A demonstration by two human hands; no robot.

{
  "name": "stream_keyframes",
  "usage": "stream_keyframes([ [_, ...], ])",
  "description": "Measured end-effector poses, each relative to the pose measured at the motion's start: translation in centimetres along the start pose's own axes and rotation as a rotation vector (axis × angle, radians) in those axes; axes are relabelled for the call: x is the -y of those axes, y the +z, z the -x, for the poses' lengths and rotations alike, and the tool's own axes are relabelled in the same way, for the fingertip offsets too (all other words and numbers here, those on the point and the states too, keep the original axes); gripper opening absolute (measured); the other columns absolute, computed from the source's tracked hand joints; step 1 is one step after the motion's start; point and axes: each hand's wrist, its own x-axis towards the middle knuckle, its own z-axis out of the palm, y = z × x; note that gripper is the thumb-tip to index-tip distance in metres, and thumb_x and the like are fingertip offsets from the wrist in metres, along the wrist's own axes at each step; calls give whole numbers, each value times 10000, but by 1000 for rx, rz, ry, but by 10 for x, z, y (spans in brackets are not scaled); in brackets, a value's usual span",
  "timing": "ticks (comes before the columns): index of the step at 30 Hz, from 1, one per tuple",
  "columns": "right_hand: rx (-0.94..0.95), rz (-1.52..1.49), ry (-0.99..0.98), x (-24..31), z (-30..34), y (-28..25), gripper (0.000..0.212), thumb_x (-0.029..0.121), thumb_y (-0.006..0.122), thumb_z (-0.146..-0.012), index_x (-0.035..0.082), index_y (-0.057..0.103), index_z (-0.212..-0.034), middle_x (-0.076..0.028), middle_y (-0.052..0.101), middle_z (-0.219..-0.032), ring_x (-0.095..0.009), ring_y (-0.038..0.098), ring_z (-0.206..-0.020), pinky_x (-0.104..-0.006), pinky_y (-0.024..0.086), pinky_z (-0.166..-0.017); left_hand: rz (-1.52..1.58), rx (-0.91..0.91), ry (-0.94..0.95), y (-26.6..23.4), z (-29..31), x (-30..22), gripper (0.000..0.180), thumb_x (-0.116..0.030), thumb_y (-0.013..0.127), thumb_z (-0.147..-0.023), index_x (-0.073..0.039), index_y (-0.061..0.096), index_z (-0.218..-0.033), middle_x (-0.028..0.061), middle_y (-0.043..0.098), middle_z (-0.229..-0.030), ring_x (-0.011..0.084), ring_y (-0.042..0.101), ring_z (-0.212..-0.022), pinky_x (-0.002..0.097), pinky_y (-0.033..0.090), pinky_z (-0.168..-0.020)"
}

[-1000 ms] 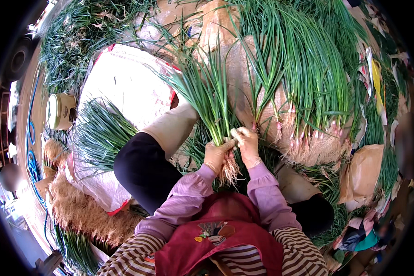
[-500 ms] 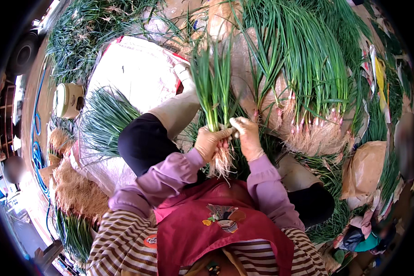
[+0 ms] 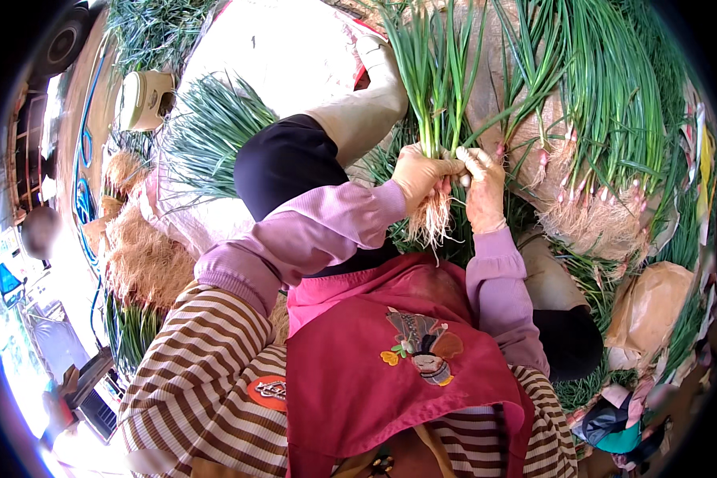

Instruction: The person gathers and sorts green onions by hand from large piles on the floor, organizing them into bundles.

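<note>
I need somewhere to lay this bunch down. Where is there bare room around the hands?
The white sheet ahead to the left is bare between the loose green onions and the boot. The right is crowded with the green onion pile. Both the left hand and the right hand grip the held bunch.

The left hand (image 3: 419, 174) wraps the green onion bunch (image 3: 436, 88), hiding the stalks inside its grip; the leaf tips run off the top edge. The right hand (image 3: 482, 185) covers the stalks behind it. At the far left, a blurred round object (image 3: 40, 231) cannot be identified.
</note>
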Motion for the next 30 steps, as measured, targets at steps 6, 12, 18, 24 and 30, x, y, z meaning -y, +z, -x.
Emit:
stream_keyframes([
  [6, 278, 1631, -32, -84, -23, -61, 246, 250, 584, -791, 18, 665, -783, -162, 663, -794, -264, 651, -694, -352, 493, -687, -19, -83, 98, 3, -3, -13, 117, -75, 694, -739, -53, 581, -714, 14, 561, -542, 67, 483, -392, 198, 336, -331],
  [12, -453, 785, -170, -41, -80, -123, 316, 349, 612, -809, 43, 665, -867, -55, 659, -720, -206, 614, -649, -315, 459, -615, 91, 75, 16, 3, -17, -8, 148, -144, 712, -766, -62, 627, -855, -11, 529, -552, 42, 433, -373, 173, 291, -335],
  [18, -330, 273, -34, 3, -131, -122, 180, 126, 640, -827, -38, 623, -899, -61, 583, -621, -138, 523, -470, -256, 402, -405, 100, 66, -86, 17, -42, 32, 245, -146, 701, -792, -64, 644, -1016, -21, 518, -515, 52, 442, -349, 184, 289, -312],
  [24, 0, 590, -162, 20, -33, -41, 92, 100, 645, -824, 11, 645, -850, -29, 618, -691, -96, 533, -604, -233, 425, -535, 23, 81, -88, 12, -38, 32, 134, -145, 677, -813, -40, 631, -883, 39, 591, -573, 74, 474, -373, 195, 311, -324],
  [30, -272, 1412, -293, -31, -40, -54, 219, 224, 642, -782, 7, 635, -810, -177, 644, -759, -323, 631, -646, -394, 495, -616, 219, -57, 95, 22, -33, 30, 57, -66, 650, -806, -29, 615, -782, 52, 612, -617, 84, 481, -408, 212, 382, -392],
])
